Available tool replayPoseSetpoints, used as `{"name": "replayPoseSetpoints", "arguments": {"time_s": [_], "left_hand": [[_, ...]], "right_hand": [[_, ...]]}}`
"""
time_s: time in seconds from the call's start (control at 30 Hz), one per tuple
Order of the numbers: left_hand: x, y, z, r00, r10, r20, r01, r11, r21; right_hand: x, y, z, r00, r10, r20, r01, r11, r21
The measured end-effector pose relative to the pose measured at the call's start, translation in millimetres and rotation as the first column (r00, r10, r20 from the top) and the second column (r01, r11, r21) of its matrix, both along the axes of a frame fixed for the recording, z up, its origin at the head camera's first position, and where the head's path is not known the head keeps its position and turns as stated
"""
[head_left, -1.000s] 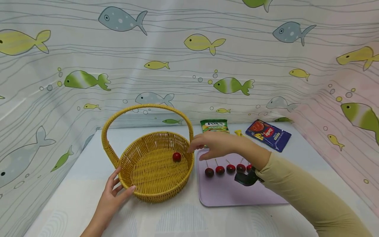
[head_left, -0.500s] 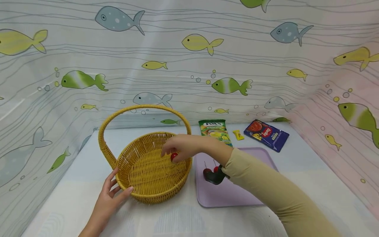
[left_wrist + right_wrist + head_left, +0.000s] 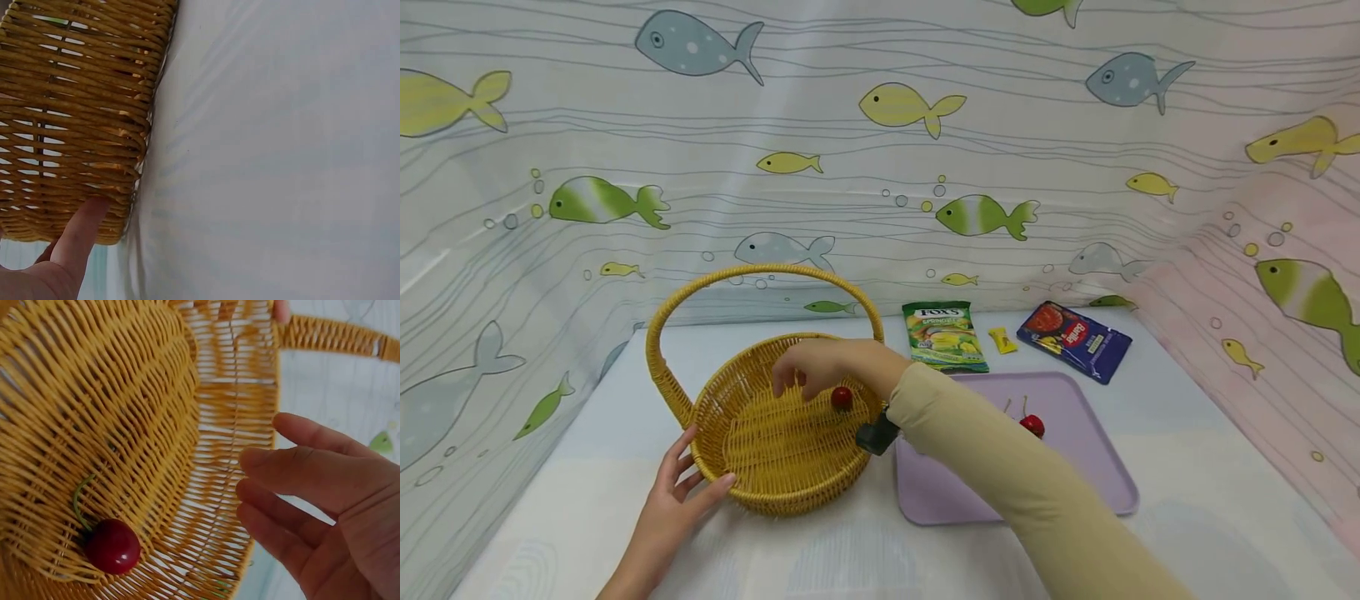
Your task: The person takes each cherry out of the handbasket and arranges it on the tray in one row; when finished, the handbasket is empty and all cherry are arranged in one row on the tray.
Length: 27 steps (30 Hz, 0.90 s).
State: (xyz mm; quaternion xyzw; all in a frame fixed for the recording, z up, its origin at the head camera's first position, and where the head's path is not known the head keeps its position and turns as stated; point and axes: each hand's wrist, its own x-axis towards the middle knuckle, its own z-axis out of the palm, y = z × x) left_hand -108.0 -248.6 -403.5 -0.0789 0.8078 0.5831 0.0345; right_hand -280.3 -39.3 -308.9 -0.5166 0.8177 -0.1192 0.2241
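Observation:
A round yellow wicker basket [image 3: 782, 498] with a tall arched handle stands left of centre. My left hand [image 3: 673, 508] rests against its outside at the front left, fingers spread and thumb laid straight on the wall [image 3: 56, 156]. Over the basket's inside hangs my right hand [image 3: 808, 367], fingers bent loosely. In the right wrist view this hand [image 3: 325, 500] shows no object between thumb and fingers. A single dark red cherry [image 3: 112, 546], green stem attached, lies on the basket floor below the right hand; the head view shows the same cherry [image 3: 842, 398].
Right of the basket lies a lilac tray [image 3: 1101, 471] bearing a red cherry [image 3: 1032, 426]; my right sleeve [image 3: 1000, 467] crosses the tray and hides part of it. Behind are a green Fox's bag [image 3: 945, 337], a small yellow wrapped candy [image 3: 1002, 340] and a blue pouch [image 3: 1075, 342].
My right hand has moved left from the basket's right rim, past the cherry, to over the middle of the basket. The left hand stays at the basket's side.

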Motion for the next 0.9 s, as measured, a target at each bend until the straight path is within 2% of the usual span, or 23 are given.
{"name": "replayPoseSetpoints", "arguments": {"time_s": [0.13,0.23,0.37,0.47,0.63,0.77,0.9], "left_hand": [[-1.2,0,-1.0,1.0,0.003,-0.002,-0.003,1.0,0.008],[-1.2,0,-1.6,1.0,0.001,-0.005,-0.001,1.0,0.009],[-0.8,-1,-1.8,1.0,-0.001,-0.006,0.001,1.0,0.006],[-0.7,-1,-1.8,1.0,-0.001,-0.006,0.001,1.0,0.006],[-0.5,-1,-2.2,1.0,0.003,-0.011,-0.003,1.0,0.022],[0.0,-1,-1.9,1.0,0.005,-0.012,-0.005,1.0,0.024],[1.1,0,-0.7,1.0,0.005,-0.019,-0.004,1.0,0.025]], "right_hand": [[-10.0,-4,-8.7,0.997,-0.057,0.053,0.055,0.998,0.04],[-15.7,-2,-15.1,0.989,-0.125,0.081,0.116,0.987,0.108],[-21.3,2,-21.3,0.971,-0.229,0.071,0.207,0.949,0.237],[-22.8,5,-22.9,0.963,-0.268,0.027,0.243,0.909,0.337],[-21.5,7,-23.0,0.967,-0.255,-0.02,0.24,0.879,0.413],[-19.5,7,-24.3,0.955,-0.298,0.0,0.271,0.87,0.412],[-19.8,4,-25.8,0.964,-0.266,-0.019,0.249,0.87,0.426]]}}
